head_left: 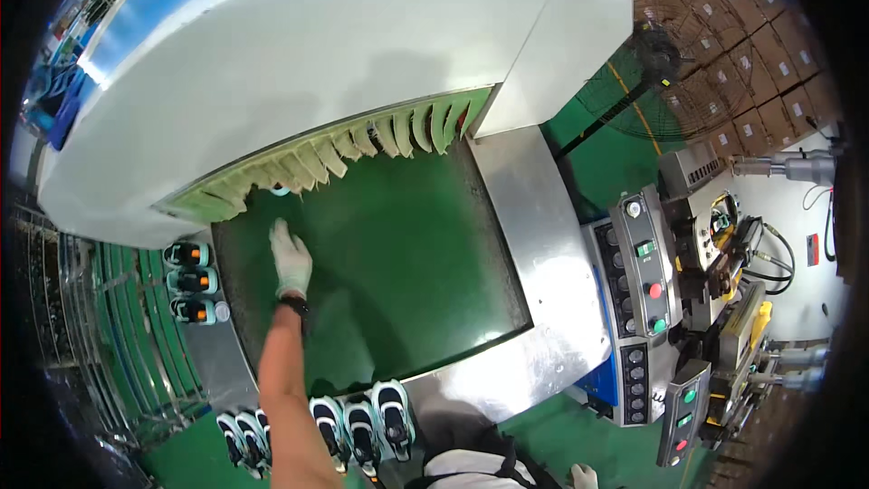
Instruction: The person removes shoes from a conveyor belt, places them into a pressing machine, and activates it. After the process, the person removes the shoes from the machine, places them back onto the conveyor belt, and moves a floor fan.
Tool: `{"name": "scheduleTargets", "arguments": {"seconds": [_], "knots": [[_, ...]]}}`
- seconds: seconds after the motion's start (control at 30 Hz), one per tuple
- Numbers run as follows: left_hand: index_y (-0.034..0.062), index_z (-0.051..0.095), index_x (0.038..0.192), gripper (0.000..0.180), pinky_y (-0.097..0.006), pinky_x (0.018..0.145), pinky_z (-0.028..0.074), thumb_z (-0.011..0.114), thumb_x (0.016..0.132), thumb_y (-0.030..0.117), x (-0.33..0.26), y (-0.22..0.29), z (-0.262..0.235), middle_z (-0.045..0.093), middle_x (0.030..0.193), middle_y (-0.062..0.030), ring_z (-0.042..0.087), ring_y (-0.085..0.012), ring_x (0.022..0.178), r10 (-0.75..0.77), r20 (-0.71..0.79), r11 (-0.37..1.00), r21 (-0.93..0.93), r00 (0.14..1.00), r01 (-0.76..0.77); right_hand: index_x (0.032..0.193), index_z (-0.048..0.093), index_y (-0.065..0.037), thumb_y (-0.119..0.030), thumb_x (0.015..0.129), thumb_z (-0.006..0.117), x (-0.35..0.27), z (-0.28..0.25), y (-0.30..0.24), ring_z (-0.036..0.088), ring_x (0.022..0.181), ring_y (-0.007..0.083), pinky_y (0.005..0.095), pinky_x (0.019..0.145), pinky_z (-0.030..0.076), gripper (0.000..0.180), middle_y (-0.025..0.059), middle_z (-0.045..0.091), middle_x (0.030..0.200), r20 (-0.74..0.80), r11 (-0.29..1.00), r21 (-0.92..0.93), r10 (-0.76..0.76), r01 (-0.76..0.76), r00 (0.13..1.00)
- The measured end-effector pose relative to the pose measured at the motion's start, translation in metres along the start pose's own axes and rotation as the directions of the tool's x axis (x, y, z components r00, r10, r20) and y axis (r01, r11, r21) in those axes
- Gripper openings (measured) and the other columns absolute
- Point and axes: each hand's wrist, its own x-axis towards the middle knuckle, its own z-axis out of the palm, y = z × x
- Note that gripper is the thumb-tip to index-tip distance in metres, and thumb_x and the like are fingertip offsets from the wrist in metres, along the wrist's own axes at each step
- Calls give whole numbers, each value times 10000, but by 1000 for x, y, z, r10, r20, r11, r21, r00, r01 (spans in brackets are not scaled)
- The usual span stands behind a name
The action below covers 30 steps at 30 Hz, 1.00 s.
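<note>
My left hand [290, 258], in a white glove, stretches out over the green conveyor belt [398, 244] with its fingers extended and nothing in it. It points toward the pale strip curtain [362, 145] at the mouth of a white tunnel machine [317, 54]. A small teal item [279, 190] shows just under the curtain, a little beyond the fingertips. Only a bit of my right hand [584, 475], also in a white glove, shows at the lower edge; its grip is hidden.
Several teal, white and black shoes [362, 426] stand in a row at the belt's near end. Three more shoes [192, 282] sit left of the belt. A control panel with buttons [644, 263] and a floor fan [665, 54] are on the right.
</note>
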Motion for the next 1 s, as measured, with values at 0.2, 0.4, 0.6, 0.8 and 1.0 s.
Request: {"name": "scheduleTargets", "arguments": {"seconds": [0.2,0.4,0.6,0.8,1.0], "knots": [[4,658,1065,318,-456,899,480,523,930,258,185,-123,51,651,1128,-225,589,-389,1110,-214,467,730,660,858,-177,1109,624,-5,-348,924,609,-40,-34,60,619,853,250,407,750,527,390,115,653,944,-96,935,-349,25,-58,995],[107,672,1146,288,-413,834,500,519,916,189,228,-258,66,704,1031,-121,651,-296,993,-157,523,623,710,838,-327,1067,630,-26,-334,938,598,-75,1,-21,615,856,250,415,774,532,335,121,649,953,-90,934,25,358,-357,929],[42,589,1191,288,-474,888,479,497,968,199,91,-141,12,628,1077,-216,578,-421,988,67,79,896,434,995,-95,978,681,35,-247,897,591,-9,17,13,598,725,133,288,621,475,307,56,667,849,-43,969,-217,-127,115,991],[15,607,1051,209,-440,966,419,503,977,180,-27,52,-32,575,1129,-172,535,-364,1069,226,179,974,-34,958,-223,1160,609,97,-269,934,590,35,77,-50,645,1046,234,311,929,479,431,188,688,1122,66,921,106,-382,374,922],[29,643,983,135,-389,853,485,654,861,86,-138,276,-78,616,1005,-144,595,-307,958,500,422,802,-555,756,-221,1357,457,70,-305,903,662,-31,86,-182,530,1258,286,349,1063,407,623,226,545,1352,142,704,244,-706,667,694]]}}
